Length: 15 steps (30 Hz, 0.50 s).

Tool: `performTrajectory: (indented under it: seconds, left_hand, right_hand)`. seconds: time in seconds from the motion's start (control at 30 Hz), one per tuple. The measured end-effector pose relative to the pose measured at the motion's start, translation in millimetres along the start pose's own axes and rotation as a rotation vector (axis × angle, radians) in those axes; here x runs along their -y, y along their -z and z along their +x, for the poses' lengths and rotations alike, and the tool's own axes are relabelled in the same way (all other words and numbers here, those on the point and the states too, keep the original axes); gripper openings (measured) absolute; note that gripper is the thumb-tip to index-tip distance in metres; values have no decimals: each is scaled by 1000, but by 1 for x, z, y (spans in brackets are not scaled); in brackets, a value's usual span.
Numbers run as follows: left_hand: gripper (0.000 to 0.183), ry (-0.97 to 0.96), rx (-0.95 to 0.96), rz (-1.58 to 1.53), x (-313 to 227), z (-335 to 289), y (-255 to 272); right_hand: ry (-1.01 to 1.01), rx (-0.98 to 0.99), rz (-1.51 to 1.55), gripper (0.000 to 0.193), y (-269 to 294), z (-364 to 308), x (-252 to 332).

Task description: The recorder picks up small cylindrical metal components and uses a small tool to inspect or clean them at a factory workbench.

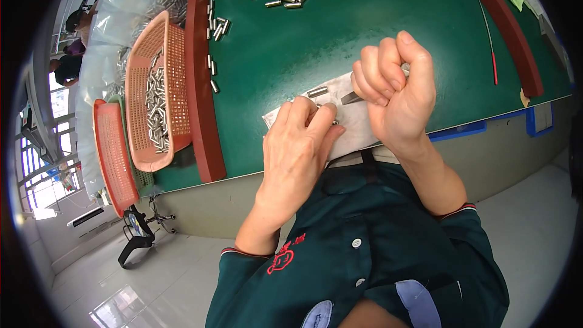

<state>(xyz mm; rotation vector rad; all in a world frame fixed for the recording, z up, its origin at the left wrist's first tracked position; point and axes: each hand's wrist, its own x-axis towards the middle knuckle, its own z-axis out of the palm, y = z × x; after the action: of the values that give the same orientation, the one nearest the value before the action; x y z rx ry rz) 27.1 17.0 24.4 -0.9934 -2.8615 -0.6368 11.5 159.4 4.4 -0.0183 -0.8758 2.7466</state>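
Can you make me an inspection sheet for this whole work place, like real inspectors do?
Surface: green tabletop with reddish-brown rails at left and right.
Job's things: metal cylinder on a pale cloth; narrow metal tool, mostly hidden.
Clutter: loose cylinders at far left; pink basket of cylinders; red-handled rod at right.
Hands: left hand, fingers over the cloth, grip unclear; right hand, fingers closed around the tool.
Cables: dark wiry tangle below the tabletop's left end; cannot tell whether it's cable.
Surroundings: clear plastic bags, people at left, tiled floor.
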Motion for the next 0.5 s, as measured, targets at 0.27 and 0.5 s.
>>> performTrajectory:
  seconds: [0.27,0.5]
  left_hand:
    - [21,-175,67,-56,16,3,3]
    - [21,-8,-142,-251,13,3,-13]
  right_hand:
    - [13,62,-90,43,-10,-3,13]
    - [44,40,-69,42,-6,-2,11]
